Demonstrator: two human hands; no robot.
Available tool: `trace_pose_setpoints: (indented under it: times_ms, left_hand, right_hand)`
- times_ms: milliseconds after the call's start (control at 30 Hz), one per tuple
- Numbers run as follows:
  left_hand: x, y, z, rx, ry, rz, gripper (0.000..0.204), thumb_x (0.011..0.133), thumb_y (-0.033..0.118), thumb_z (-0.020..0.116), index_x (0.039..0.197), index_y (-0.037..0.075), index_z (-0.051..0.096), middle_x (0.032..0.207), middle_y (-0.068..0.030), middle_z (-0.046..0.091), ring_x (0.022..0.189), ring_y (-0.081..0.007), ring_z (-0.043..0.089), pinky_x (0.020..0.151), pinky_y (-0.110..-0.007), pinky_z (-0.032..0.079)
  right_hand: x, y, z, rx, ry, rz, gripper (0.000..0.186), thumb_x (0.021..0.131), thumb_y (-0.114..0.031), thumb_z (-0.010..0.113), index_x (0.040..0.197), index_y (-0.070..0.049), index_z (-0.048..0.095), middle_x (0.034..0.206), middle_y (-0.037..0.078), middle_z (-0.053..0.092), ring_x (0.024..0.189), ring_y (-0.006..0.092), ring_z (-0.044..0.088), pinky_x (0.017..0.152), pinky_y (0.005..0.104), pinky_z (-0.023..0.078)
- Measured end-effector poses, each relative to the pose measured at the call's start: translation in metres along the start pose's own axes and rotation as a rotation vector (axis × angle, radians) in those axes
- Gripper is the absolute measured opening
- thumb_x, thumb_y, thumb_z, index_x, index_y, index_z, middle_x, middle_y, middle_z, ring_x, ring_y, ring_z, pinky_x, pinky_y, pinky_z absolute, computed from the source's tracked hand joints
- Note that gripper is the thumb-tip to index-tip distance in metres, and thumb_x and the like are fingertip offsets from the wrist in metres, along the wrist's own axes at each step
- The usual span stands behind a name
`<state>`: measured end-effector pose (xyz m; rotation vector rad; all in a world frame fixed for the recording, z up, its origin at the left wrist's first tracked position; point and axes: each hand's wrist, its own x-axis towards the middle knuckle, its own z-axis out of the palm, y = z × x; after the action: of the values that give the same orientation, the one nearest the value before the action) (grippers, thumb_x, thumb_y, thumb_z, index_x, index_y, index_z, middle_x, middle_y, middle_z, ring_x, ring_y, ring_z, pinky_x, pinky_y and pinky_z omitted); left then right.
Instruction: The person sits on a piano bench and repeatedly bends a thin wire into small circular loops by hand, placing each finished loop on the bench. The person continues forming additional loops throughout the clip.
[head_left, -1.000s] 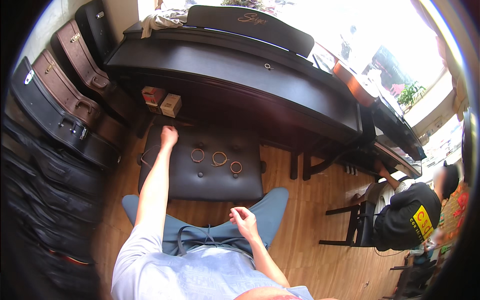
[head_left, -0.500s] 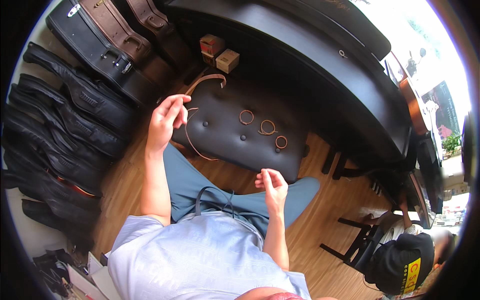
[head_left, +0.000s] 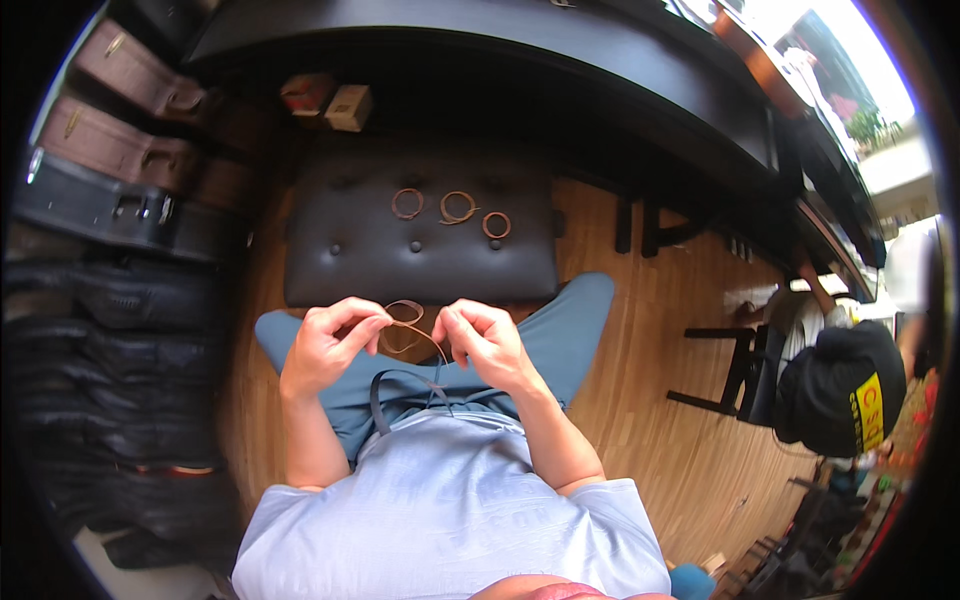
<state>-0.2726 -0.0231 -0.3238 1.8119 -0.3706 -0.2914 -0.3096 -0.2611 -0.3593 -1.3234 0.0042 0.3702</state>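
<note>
Above my lap, a thin copper-coloured guitar string (head_left: 408, 303) bends into loose loops. My left hand (head_left: 332, 347) pinches it between thumb and fingers where the loops meet. From there a length curves across toward my right hand (head_left: 484, 343), whose thumb and fingers are closed near it; the exact grip there is hidden. Beyond my hands stands a black padded bench (head_left: 345, 275) with a buttoned top. Three coiled strings lie apart on it: one coil (head_left: 394, 205) at left, a second coil (head_left: 443, 209) in the middle, a smaller coil (head_left: 485, 226) at right.
A black piano (head_left: 520, 50) spans the far side, with a red box (head_left: 306, 92) and a pale box (head_left: 348, 108) beneath. Instrument cases (head_left: 115, 135) and black bags (head_left: 120, 330) fill the left. At right a person (head_left: 835, 385) sits near a black stool (head_left: 740, 370).
My hands have come together over my lap. The string, earlier sweeping long across the bench's left side, now hangs in small loops between them. The view has turned, shifting the bench left.
</note>
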Motion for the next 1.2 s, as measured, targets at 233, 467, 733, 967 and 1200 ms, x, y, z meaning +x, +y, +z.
trace_pose_setpoints:
  times_ms: [233,467,733,967,1200]
  left_hand:
    - [0.016,0.007,0.010,0.000,-0.176,0.015,0.008,0.094,0.005,0.068,0.097,-0.001,0.073,0.071,-0.0056,0.068,0.062,-0.0076,0.062,0.055,-0.023,0.046]
    - [0.021,0.010,0.024,0.007,-0.213,0.003,0.008,0.093,0.004,0.070,0.097,-0.001,0.074,0.074,-0.0064,0.071,0.062,-0.0086,0.064,0.056,-0.023,0.050]
    - [0.020,-0.009,0.036,-0.113,-0.098,-0.014,0.010,0.097,0.006,0.066,0.102,0.000,0.072,0.065,-0.0017,0.064,0.057,-0.0054,0.056,0.051,-0.022,0.041]
    - [0.015,0.006,0.087,0.168,-0.106,0.024,0.017,0.096,0.014,0.067,0.110,0.008,0.073,0.061,-0.0063,0.061,0.053,-0.0093,0.059,0.051,-0.027,0.045]
    - [0.021,0.001,0.093,0.395,-0.140,0.318,0.018,0.092,0.012,0.067,0.108,0.008,0.073,0.081,-0.0141,0.071,0.066,-0.0315,0.068,0.062,-0.036,0.053]
  right_hand:
    - [-0.023,0.022,-0.012,0.009,0.204,-0.148,0.026,0.099,-0.020,0.066,0.119,-0.005,0.059,0.095,-0.002,0.052,0.079,0.0051,0.048,0.069,0.0219,0.046]
    - [-0.027,0.011,-0.024,0.338,-0.155,0.111,0.025,0.105,-0.024,0.057,0.095,-0.003,0.065,0.065,-0.003,0.052,0.057,0.0059,0.046,0.054,0.0230,0.039]
    - [-0.038,0.015,-0.038,0.779,-0.372,-0.008,0.026,0.105,-0.026,0.053,0.106,-0.001,0.063,0.066,-0.002,0.049,0.053,0.0044,0.035,0.049,0.0212,0.027]
    - [-0.018,0.015,-0.025,0.736,0.039,-0.376,0.034,0.107,-0.026,0.050,0.131,-0.003,0.059,0.092,0.008,0.070,0.064,0.0104,0.060,0.057,0.0237,0.046]
    - [-0.022,-0.005,-0.012,-0.499,0.406,-0.647,0.033,0.096,0.002,0.059,0.130,0.003,0.061,0.123,0.015,0.068,0.112,0.0237,0.068,0.095,0.0315,0.055]
